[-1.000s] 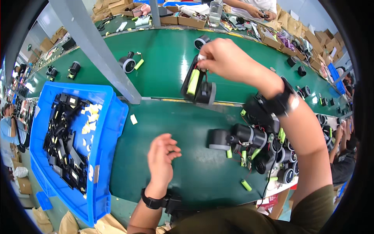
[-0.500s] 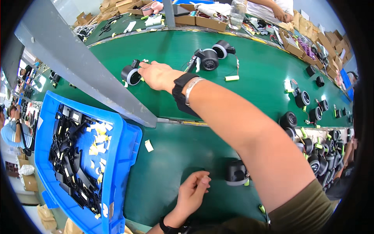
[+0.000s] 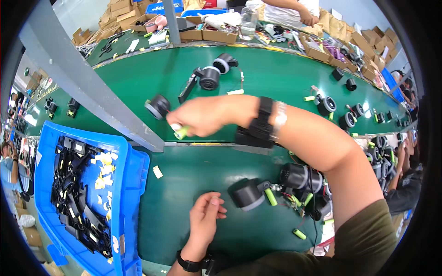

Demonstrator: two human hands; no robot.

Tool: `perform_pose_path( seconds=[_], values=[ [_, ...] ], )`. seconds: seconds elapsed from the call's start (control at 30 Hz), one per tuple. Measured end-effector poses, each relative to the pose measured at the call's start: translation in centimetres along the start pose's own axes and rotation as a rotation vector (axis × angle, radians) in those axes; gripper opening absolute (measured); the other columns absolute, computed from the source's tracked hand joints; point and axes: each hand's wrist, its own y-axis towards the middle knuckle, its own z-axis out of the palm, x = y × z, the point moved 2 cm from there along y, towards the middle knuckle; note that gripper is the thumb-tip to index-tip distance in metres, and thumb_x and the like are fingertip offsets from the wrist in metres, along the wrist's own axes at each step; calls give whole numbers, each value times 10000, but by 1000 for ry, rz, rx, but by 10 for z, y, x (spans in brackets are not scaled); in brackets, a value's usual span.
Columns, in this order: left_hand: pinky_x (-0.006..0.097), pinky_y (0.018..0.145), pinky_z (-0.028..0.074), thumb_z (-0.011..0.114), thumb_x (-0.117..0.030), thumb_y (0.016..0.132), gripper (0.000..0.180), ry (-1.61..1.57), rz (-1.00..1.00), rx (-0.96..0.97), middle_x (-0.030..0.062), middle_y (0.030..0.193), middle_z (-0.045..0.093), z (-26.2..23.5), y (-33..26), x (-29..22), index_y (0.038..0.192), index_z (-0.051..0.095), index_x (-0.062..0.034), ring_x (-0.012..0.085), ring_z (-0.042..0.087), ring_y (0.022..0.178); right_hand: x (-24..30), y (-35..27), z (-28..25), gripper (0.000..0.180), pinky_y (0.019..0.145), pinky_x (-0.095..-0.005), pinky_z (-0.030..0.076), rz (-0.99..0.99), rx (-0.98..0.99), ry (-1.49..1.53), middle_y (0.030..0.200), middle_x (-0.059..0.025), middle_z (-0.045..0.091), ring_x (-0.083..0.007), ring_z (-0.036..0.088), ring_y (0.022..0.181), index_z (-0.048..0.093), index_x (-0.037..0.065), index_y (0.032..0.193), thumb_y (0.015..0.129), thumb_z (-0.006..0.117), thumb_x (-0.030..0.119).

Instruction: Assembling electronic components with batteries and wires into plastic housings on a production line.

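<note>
My right hand [image 3: 198, 117] reaches across the green belt, blurred by motion. Its fingers are closed around a green battery cell [image 3: 181, 133]. A black, round fan-like unit [image 3: 159, 106] is just beyond the fingertips, tilted; whether the fingers also grip it or its wires, I cannot tell. Low in the view, my left hand [image 3: 205, 218] is held over the green worktop [image 3: 184, 170], fingers loosely curled and apart, holding nothing. To its right lies another black round unit [image 3: 247, 194] with a green cell [image 3: 270, 197] beside it.
A blue bin [image 3: 120, 184] of black plastic parts and yellow scraps stands at the left. A grey post [image 3: 96, 87] slants between bin and belt [image 3: 276, 110]. More round units [image 3: 209, 77] lie on the belt, others pile up under my right forearm. Another person's hand [image 3: 309, 18] is across the belt.
My right hand has closed on the green cell and come nearer to me, and the round unit has tilted. My left hand stays low with little change. The whole view has shifted.
</note>
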Motion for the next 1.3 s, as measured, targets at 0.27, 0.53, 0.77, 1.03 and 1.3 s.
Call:
perform_pose_path(
  seconds=[0.27,0.53,0.77,1.03,1.3],
  values=[
    [215,523,473,512,-198,922,207,-50,167,-90,35,822,564,-1,7,7,1032,540,-25,86,546,628,80,-208,38,192,735,-445,441,233,299,49,912,-149,557,-349,547,916,509,26,926,753,585,62],
    [215,500,467,526,-235,914,209,28,229,-184,30,811,567,-3,-5,-24,999,546,-45,97,550,624,29,-342,-19,353,775,-348,484,531,-121,372,959,-134,639,-295,614,845,575,12,1070,778,675,182],
    [236,667,451,566,-165,883,285,728,789,-11,41,911,567,71,44,-146,1124,536,-17,110,535,831,-114,-399,-33,568,864,-379,445,1006,-242,-61,1125,-203,558,-327,558,1015,476,16,1201,764,706,296],
    [402,946,399,616,-314,812,641,1509,800,110,241,1249,452,107,246,-119,1339,347,-68,394,466,1136,-146,-366,-5,692,812,-411,460,876,-201,-1,1021,-220,594,-361,582,940,402,47,1232,671,723,295],
    [423,761,464,537,-166,838,194,1481,955,177,177,838,607,120,271,-96,829,639,-1,339,591,810,-110,-457,-13,578,806,-333,448,954,-612,524,994,-94,595,-188,562,903,424,64,1197,715,723,173]
  ],
)
